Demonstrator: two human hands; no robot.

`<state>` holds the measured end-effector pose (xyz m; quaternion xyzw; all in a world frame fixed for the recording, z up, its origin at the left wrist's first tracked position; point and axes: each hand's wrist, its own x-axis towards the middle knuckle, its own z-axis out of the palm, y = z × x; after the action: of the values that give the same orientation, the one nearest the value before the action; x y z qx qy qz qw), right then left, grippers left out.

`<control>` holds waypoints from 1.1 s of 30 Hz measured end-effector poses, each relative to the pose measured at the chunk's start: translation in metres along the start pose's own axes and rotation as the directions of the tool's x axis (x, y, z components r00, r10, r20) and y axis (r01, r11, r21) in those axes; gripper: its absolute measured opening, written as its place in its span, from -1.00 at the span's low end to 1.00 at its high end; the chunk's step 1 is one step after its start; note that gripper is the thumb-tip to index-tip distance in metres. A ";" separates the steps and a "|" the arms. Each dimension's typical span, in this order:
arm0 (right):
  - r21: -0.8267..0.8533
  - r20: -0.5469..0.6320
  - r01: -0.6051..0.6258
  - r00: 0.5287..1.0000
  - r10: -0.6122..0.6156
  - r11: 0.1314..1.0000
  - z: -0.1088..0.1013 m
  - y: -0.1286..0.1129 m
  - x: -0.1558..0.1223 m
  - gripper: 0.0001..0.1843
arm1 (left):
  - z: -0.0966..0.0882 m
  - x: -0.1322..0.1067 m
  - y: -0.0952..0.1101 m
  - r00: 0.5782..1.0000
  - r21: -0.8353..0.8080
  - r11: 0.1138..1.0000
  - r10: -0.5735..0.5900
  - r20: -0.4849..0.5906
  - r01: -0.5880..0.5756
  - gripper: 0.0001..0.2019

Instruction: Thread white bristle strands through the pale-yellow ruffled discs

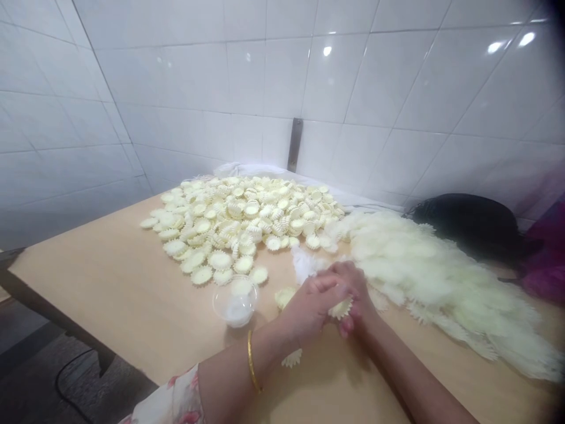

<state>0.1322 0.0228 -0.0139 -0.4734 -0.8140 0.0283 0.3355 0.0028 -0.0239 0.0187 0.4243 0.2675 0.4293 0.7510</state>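
Observation:
Close together over the near part of the table, my left hand [306, 309] and my right hand [361, 297] are both closed around a pale yellow disc with a toothed rim [341, 308]. Its upper part is covered by my fingers. Beneath my left hand and wrist, a similar pale piece [285, 297] and another toothed-edge piece [292, 357] partly show on the table. Just beyond my hands lies a crumpled white wad [303, 264]. Left of them stands a clear bowl [236, 309] with something white in it.
Beyond the bowl spreads a large heap of small toothed discs [247, 218]. A long pile of thin, pale, frilled pieces [424, 282] covers the table's [101, 277] right side. Behind it sit a dark rounded object [470, 224] and a magenta item [547, 253], near the tiled wall [273, 76].

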 end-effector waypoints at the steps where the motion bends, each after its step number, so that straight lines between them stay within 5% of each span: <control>1: 0.001 -0.013 -0.016 1.000 0.016 1.000 0.001 0.001 0.003 -0.81 | -0.002 0.001 0.000 0.998 -0.010 1.000 0.001 -0.063 -0.001 -0.69; 5: 0.068 -0.140 -0.085 0.986 0.093 0.994 -0.013 -0.003 0.005 -0.77 | -0.012 0.010 0.002 0.945 -0.168 0.986 -0.054 -0.322 0.000 -0.51; 10: 0.245 -0.126 0.056 0.992 -0.026 0.968 -0.047 -0.033 -0.009 -0.77 | -0.013 0.020 -0.002 0.931 -0.367 0.930 -0.140 -0.338 0.007 -0.47; 12: 0.231 -0.129 0.062 0.991 -0.033 0.971 -0.050 -0.035 -0.012 -0.75 | -0.010 0.018 -0.004 0.940 -0.244 0.969 -0.049 -0.339 -0.038 -0.52; 15: 0.134 -0.168 -0.015 0.985 0.038 0.991 -0.041 -0.017 -0.009 -0.76 | -0.004 0.006 -0.007 0.929 0.201 0.972 0.184 -0.322 -0.123 -0.57; 19: -0.019 -0.033 -0.030 0.999 0.029 0.999 -0.018 0.010 0.006 -0.73 | -0.005 -0.012 -0.011 0.959 0.749 0.657 0.257 -0.124 -0.079 -0.64; 23: -0.183 0.064 -0.028 0.997 0.040 0.983 0.002 0.015 0.020 -0.74 | -0.013 -0.021 -0.012 0.978 0.942 0.325 0.209 0.021 -0.090 -0.66; 29: -0.306 0.054 -0.044 0.997 0.063 0.951 -0.003 0.027 0.026 -0.76 | -0.013 -0.026 0.001 0.979 0.975 0.220 0.202 -0.027 -0.018 -0.64; 33: -0.361 -0.010 -0.071 0.997 0.072 0.930 -0.011 0.024 0.025 -0.76 | 0.004 -0.036 0.007 0.976 0.980 0.121 0.171 0.137 -0.159 -0.68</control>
<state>0.1485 0.0521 -0.0009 -0.5560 -0.7883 -0.1086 0.2402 -0.0151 -0.0548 0.0282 0.8361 0.4377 0.2313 0.2362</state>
